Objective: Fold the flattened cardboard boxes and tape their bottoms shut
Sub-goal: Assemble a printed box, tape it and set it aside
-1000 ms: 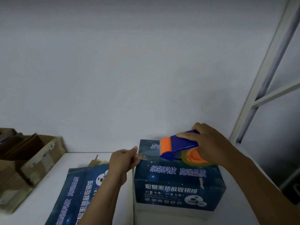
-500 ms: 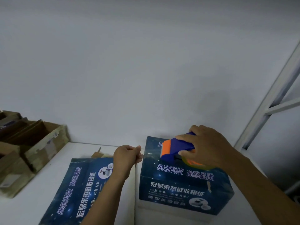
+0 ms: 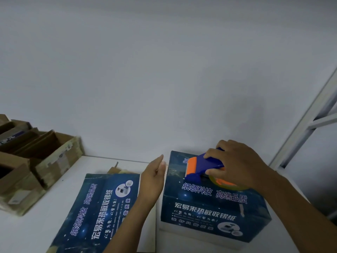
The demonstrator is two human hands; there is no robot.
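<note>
Folded box (image 3: 209, 210): dark blue, white Chinese print, small product picture low on the front face. It stands on the white desk (image 3: 32, 230), right of centre. Blue-and-orange tape dispenser (image 3: 202, 166) sits on its top, and the right grip (image 3: 237, 163) grasps it from above. Tape roll mostly hidden under that hand. Left grip (image 3: 153, 178) released, fingers straight, just beside the box's upper left edge; contact unclear. Flattened box (image 3: 98, 207), same print, lies to the left, its bottom cut off. Brown cartons (image 3: 51, 157) far left, blurred.

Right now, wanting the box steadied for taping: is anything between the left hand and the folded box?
Nothing visible: the left hand is open, right beside the left side of the folded box.
</note>
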